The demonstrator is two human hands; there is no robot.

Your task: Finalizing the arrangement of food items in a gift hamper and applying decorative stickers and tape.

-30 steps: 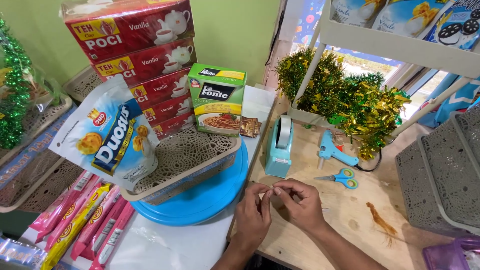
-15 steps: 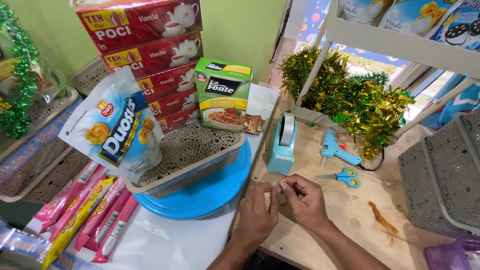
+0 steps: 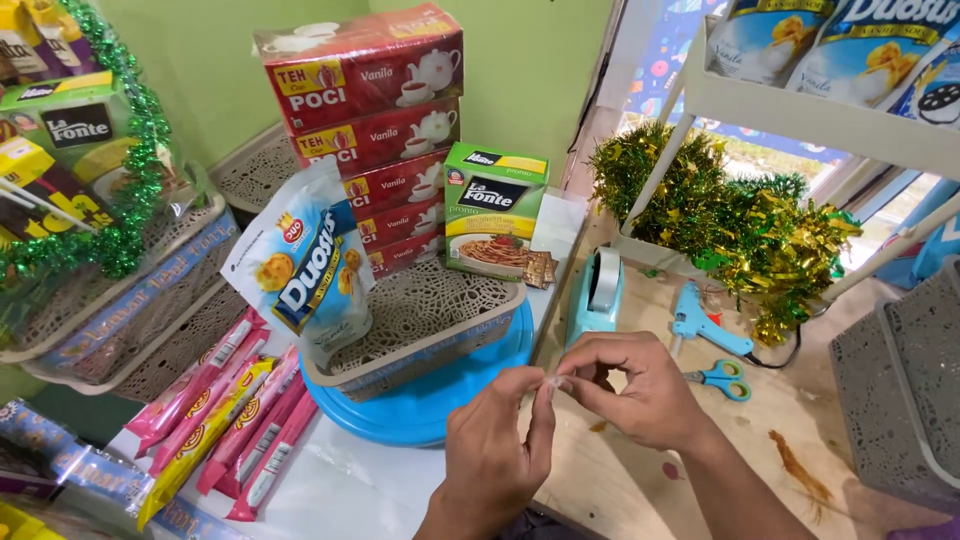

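Both hands meet just in front of the tape dispenser (image 3: 597, 290), on the near side of it, over the wooden table (image 3: 640, 480). Between them is a small piece of clear tape (image 3: 553, 382) — pinched by the fingertips of both hands, so neither is nearer; it sits right at their meeting point.

The left hand (image 3: 495, 450) comes up from below with its fingers drawn together, thumb and forefinger closed on the left end of the tape. The right hand (image 3: 630, 385) curls in from the right, fingertips closed on the other end, remaining fingers loosely bent. The tape's long axis looks to run roughly left to right between the two pinches, though the piece is so small and see-through that its exact edges are hard to tell. It shows only as a pale, glossy sliver.

Left of the dispenser stands a basket (image 3: 430, 320) on a blue tray (image 3: 440, 415), holding a biscuit pouch (image 3: 305, 265), red tea boxes (image 3: 375, 120) and a green pasta box (image 3: 492, 215). Right of the dispenser lie a blue glue gun (image 3: 705, 320) and scissors (image 3: 722, 378) — with tinsel (image 3: 730, 225) behind them.
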